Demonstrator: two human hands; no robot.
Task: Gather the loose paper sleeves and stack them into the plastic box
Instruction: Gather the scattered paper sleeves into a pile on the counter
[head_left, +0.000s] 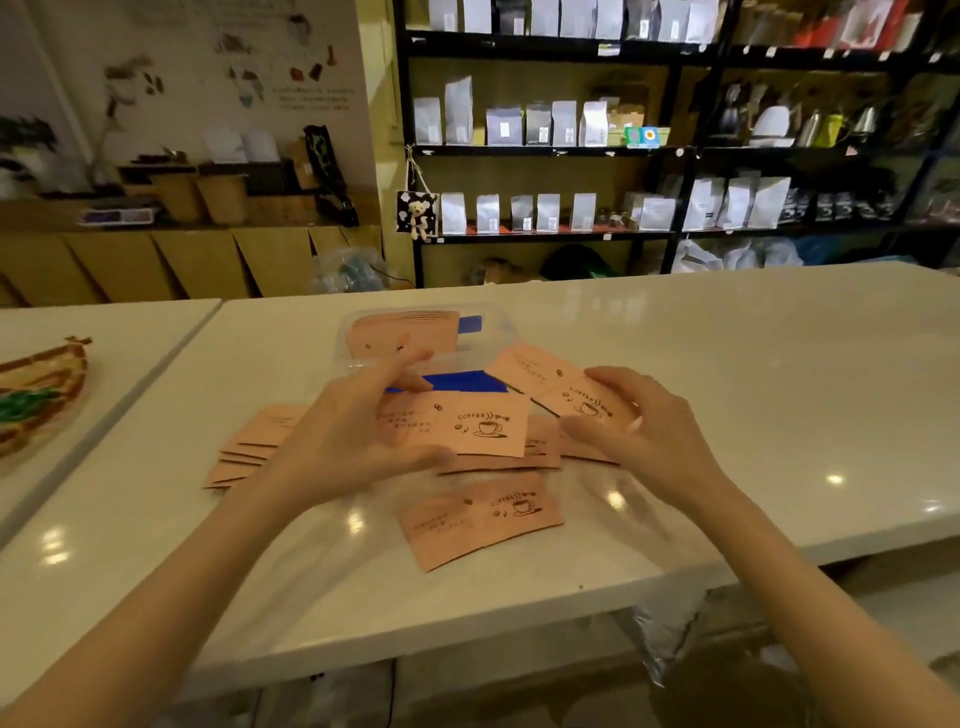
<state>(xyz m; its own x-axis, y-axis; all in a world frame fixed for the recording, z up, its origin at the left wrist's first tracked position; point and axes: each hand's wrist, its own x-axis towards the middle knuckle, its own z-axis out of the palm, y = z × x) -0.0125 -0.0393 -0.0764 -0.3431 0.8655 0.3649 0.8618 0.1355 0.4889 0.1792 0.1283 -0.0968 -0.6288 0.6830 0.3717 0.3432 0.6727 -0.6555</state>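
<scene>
The left hand (358, 436) pinches a flat pink printed paper sleeve (457, 423) above the glossy white bench (727, 415), near the clear plastic box (415, 332); the right hand (639, 431), half-curled, touches another; they look light, flimsy and slippery, best pinched by edges.

I have one view only — a wide-angle camera on the person's head, looking forward and down across the white counter (727, 395). It sits close: both forearms run in from the bottom corners, and the left hand (358, 436) and right hand (639, 431) fall near the middle. Straight lines bow toward the edges — the dark shelving (680, 150) behind the counter fills the upper right
</scene>
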